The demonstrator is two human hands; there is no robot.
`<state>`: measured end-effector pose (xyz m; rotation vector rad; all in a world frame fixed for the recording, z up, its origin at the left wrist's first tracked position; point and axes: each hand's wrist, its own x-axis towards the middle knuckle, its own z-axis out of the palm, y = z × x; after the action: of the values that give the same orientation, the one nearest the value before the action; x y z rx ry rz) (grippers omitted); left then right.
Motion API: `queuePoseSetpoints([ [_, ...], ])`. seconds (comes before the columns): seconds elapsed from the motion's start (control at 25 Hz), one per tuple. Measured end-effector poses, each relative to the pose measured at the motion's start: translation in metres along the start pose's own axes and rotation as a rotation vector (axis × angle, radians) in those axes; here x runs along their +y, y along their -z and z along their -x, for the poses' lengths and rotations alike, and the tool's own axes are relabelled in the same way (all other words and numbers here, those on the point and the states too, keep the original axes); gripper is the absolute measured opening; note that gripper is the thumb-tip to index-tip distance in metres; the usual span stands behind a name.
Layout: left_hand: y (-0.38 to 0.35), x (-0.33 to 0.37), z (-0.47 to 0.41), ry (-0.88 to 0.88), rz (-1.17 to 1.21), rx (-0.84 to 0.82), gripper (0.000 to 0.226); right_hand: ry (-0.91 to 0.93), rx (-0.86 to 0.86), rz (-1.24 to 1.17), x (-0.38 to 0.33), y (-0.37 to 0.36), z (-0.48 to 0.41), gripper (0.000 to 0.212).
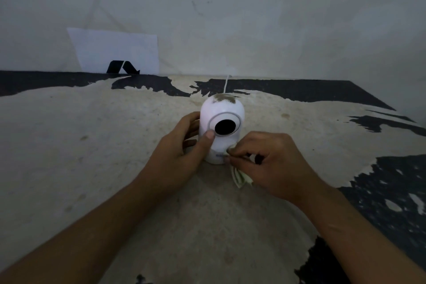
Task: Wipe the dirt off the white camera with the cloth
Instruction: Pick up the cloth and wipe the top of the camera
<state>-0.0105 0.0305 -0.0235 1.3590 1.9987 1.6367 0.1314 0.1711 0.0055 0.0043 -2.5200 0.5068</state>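
Observation:
A white dome-shaped camera (224, 110) with a round black lens stands upright in the middle of the table. A brown patch of dirt (224, 98) covers its top. My left hand (182, 152) grips the camera's left side, thumb lying on the ring around the lens. My right hand (267, 163) pinches a pale greenish cloth (241, 176) and presses it against the camera's lower right front. Most of the cloth is hidden under my fingers; a folded end hangs below them.
The table (92, 145) has a worn cream surface with black patches at the back and right. A white cable (227, 83) runs from behind the camera toward the wall. A white sheet of paper (115, 50) with a black mark leans against the wall at back left.

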Motion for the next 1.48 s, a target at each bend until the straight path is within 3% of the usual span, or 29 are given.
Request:
queuePoseSetpoints([
  [0.08,-0.001,0.000,0.000,0.007,0.035,0.017,0.038,0.040,-0.006,0.022,-0.001,0.001,0.001,0.009],
  [0.2,0.000,-0.002,-0.002,0.029,0.020,0.033,0.042,0.060,0.045,0.050,-0.004,0.000,0.001,0.011],
  [0.36,0.000,-0.003,-0.004,0.035,-0.001,0.051,0.036,0.072,-0.028,0.161,-0.014,-0.018,0.004,0.019],
  [0.48,0.001,-0.003,-0.004,0.046,-0.001,0.045,0.036,0.075,0.101,0.223,-0.015,-0.019,0.005,0.030],
  [0.72,0.002,-0.004,-0.004,0.021,0.063,0.027,0.044,0.183,0.076,0.322,-0.016,-0.019,0.005,0.017],
  [0.96,0.002,-0.005,-0.004,0.029,0.085,0.026,0.049,0.266,0.079,0.392,-0.019,-0.023,0.007,0.022],
  [1.4,0.004,-0.003,-0.005,0.025,0.108,0.033,0.048,0.235,0.148,0.404,-0.022,-0.028,0.005,0.024],
  [1.48,0.005,-0.003,-0.005,0.025,0.105,0.036,0.047,0.241,0.097,0.423,-0.025,-0.033,0.004,0.025],
])
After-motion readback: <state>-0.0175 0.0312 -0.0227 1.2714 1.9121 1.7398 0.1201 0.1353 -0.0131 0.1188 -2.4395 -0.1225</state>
